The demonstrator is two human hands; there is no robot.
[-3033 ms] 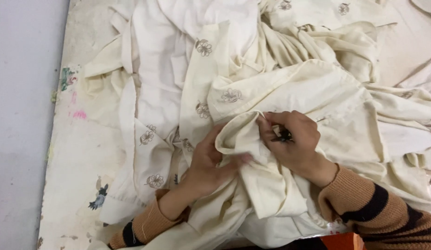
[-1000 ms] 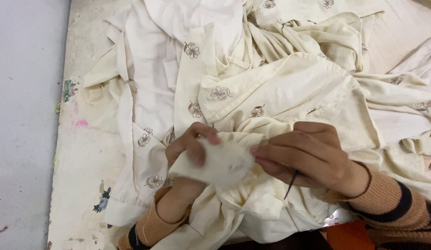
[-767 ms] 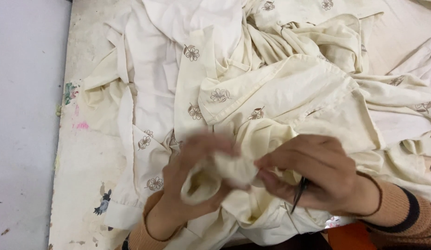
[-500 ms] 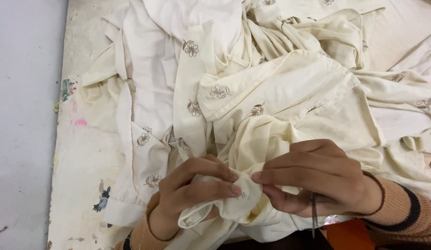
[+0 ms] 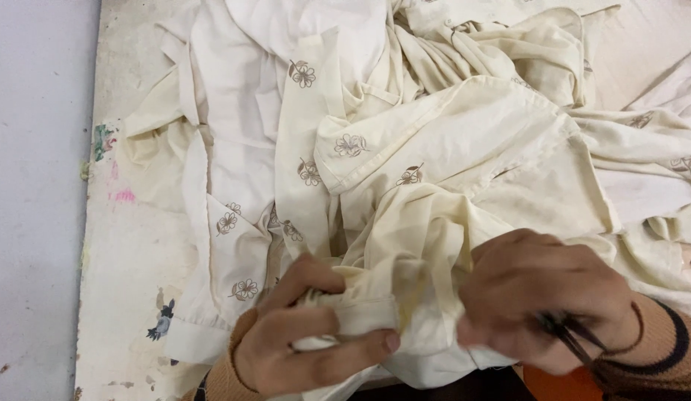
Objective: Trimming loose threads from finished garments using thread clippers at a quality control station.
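Note:
A pile of cream garments [image 5: 464,141] with small brown embroidered flowers lies across the worktable. My left hand [image 5: 301,338] pinches a folded edge of the cream cloth [image 5: 405,297] at the bottom centre. My right hand [image 5: 546,297] grips the same bunch of cloth from the right, and a thin dark tool [image 5: 575,341], seemingly small snips, is tucked in its palm and sticks out toward my wrist. Both wrists wear brown sleeves, the right one with dark stripes.
The worktable's pale, paint-stained board [image 5: 130,260] shows at the left, with a grey floor [image 5: 34,186] beyond its edge. More cream garments [image 5: 642,148] spread to the right. An orange patch [image 5: 561,382] sits at the bottom edge.
My hands have drawn the bunched cloth lower and nearer to me. The left hand now folds the edge over; the right hand has turned so the dark tool points toward my wrist.

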